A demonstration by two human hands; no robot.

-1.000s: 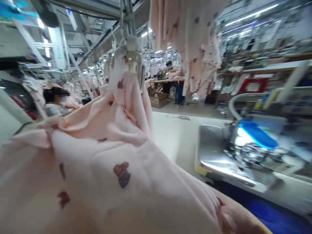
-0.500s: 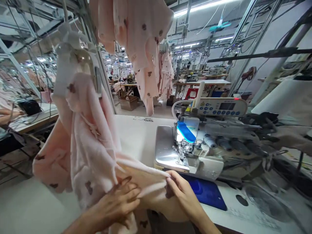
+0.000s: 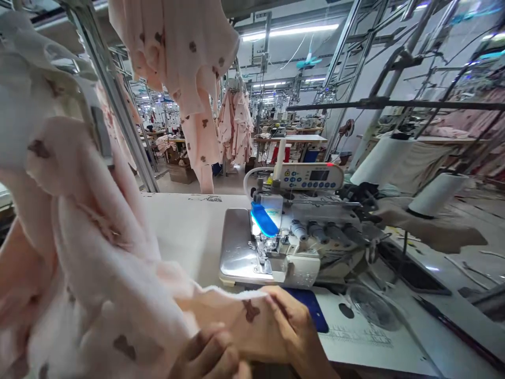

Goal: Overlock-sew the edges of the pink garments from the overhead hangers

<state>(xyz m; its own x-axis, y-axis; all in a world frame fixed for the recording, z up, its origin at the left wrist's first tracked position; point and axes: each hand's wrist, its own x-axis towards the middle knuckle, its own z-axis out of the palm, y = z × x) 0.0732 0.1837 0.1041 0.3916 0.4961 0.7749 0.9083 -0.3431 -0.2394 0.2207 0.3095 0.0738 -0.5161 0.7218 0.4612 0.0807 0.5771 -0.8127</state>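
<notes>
A pale pink fleece garment (image 3: pixel 114 273) with brown bow-like prints hangs at the left and stretches across toward the sewing machine. My right hand (image 3: pixel 295 326) pinches the edge of this cloth between thumb and fingers, just in front of the machine's metal plate. Lower down, my left hand (image 3: pixel 213 352) is somewhat blurred, its fingers curled at the cloth and partly cut off by the frame's bottom. The overlock sewing machine (image 3: pixel 276 252), with a blue guard (image 3: pixel 264 220) and lit needle area, stands beyond my right hand; the cloth is apart from its needle.
More printed pink garments (image 3: pixel 197 68) hang overhead beside a metal post (image 3: pixel 114 100). White thread cones (image 3: pixel 381 158) stand behind the machine at right. A blue pad (image 3: pixel 311 308) and a clear round dish (image 3: pixel 374 305) lie on the white tabletop (image 3: pixel 185 226).
The view has swung right, so the machine appears farther left. My left hand has moved lower and its fingers have curled. My right hand still pinches the cloth edge, now more stretched out.
</notes>
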